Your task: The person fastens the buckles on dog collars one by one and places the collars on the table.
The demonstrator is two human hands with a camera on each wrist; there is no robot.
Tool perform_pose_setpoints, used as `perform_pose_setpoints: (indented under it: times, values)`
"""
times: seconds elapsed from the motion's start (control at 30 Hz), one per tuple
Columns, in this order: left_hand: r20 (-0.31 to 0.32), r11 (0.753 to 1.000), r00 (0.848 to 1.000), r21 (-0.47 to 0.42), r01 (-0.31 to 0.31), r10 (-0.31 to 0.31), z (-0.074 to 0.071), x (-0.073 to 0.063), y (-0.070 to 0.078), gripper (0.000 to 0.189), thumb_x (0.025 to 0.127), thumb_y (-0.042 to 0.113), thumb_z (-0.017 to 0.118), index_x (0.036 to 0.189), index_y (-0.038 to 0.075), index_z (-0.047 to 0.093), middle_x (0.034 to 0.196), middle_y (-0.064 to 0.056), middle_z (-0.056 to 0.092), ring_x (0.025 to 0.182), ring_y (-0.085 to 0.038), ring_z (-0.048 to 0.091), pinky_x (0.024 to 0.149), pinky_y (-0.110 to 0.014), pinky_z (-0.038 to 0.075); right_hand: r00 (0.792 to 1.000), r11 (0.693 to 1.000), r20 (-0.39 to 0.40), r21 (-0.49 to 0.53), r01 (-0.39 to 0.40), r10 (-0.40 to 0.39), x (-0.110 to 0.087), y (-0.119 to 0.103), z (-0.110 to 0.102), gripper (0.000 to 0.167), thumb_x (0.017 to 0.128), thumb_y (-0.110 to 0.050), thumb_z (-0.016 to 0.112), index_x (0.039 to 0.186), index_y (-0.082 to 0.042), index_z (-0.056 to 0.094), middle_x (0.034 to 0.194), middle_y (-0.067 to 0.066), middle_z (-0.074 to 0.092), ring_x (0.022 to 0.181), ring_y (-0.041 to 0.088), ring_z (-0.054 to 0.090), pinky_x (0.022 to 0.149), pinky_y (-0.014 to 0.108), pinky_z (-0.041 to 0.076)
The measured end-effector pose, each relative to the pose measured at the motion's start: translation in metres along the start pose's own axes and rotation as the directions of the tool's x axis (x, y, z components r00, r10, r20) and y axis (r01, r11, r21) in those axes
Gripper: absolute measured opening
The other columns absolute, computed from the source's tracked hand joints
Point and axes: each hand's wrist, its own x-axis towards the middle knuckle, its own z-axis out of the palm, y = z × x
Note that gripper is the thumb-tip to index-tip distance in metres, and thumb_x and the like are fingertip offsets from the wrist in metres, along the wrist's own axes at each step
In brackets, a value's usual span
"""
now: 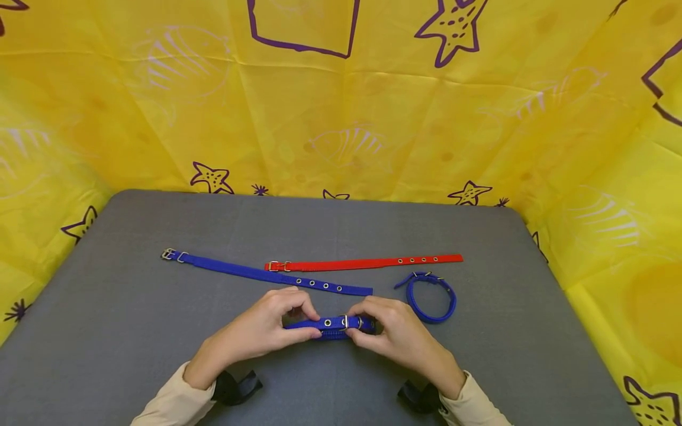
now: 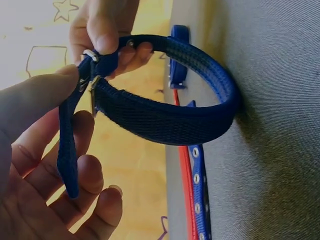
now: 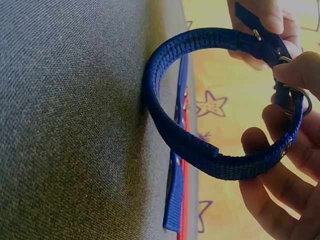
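Note:
Both hands hold a blue collar [image 1: 333, 323], bent into a loop with its strap passing through a metal buckle [image 1: 345, 322]. My left hand [image 1: 270, 322] pinches the strap near its holed tail end, between thumb and forefinger. On the buckle side, my right hand [image 1: 396, 325] pinches the collar beside the buckle and D-ring. In the left wrist view the collar's loop [image 2: 170, 117] stands on edge, its tail hanging by the left palm. The right wrist view shows the padded inside of the loop [image 3: 167, 65] and its lower edge close to the table.
A straight blue collar [image 1: 229, 267] and a straight red collar [image 1: 341, 264] lie beyond the hands, overlapping. A second looped, buckled blue collar [image 1: 453, 302] rests right of them. The grey table [image 1: 133, 307] is backed by a yellow patterned cloth [image 1: 298, 106].

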Motion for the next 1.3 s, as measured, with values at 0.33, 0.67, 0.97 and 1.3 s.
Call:
perform_pose_setpoints:
  times: [0.33, 0.67, 0.97, 1.3]
  values:
    - [0.055, 0.998, 0.998, -0.053, 0.036, -0.033, -0.001, 0.000, -0.001, 0.015, 0.084, 0.022, 0.080, 0.087, 0.017, 0.066, 0.085, 0.005, 0.067, 0.075, -0.002, 0.055, 0.066, -0.024, 0.052, 1.000, 1.000, 0.011, 0.021, -0.018, 0.017, -0.001, -0.002, 0.002, 0.015, 0.083, -0.017, 0.078, 0.096, -0.019, 0.070, 0.085, -0.009, 0.068, 0.072, -0.003, 0.054, 0.061, 0.017, 0.047]
    - [-0.018, 0.996, 1.000, -0.089, 0.017, -0.018, 0.007, 0.001, -0.005, 0.017, 0.081, 0.018, 0.083, 0.085, 0.017, 0.066, 0.081, 0.004, 0.066, 0.071, -0.005, 0.056, 0.062, -0.020, 0.050, 1.000, 1.000, 0.015, 0.014, -0.010, 0.010, -0.002, 0.000, 0.002, 0.015, 0.084, -0.015, 0.077, 0.096, -0.018, 0.069, 0.085, -0.008, 0.068, 0.073, -0.002, 0.054, 0.065, 0.012, 0.045]
    - [-0.097, 0.994, 0.993, -0.088, -0.071, 0.062, 0.009, 0.001, -0.005, 0.021, 0.078, 0.011, 0.084, 0.087, 0.017, 0.065, 0.081, 0.007, 0.065, 0.073, 0.001, 0.054, 0.060, -0.018, 0.048, 1.000, 1.000, 0.016, 0.022, -0.006, 0.006, -0.001, 0.000, 0.000, 0.016, 0.085, -0.015, 0.077, 0.098, -0.018, 0.070, 0.086, -0.005, 0.069, 0.074, -0.001, 0.056, 0.066, 0.012, 0.046]
    - [-0.102, 0.987, 0.994, -0.153, -0.048, 0.032, 0.010, 0.002, -0.001, 0.017, 0.080, 0.012, 0.082, 0.087, 0.016, 0.068, 0.081, 0.005, 0.066, 0.072, 0.000, 0.055, 0.058, -0.020, 0.049, 1.000, 1.000, 0.007, 0.027, 0.005, -0.005, 0.000, -0.001, 0.001, 0.016, 0.084, -0.014, 0.077, 0.097, -0.018, 0.069, 0.085, -0.005, 0.068, 0.074, -0.001, 0.055, 0.067, 0.009, 0.044]
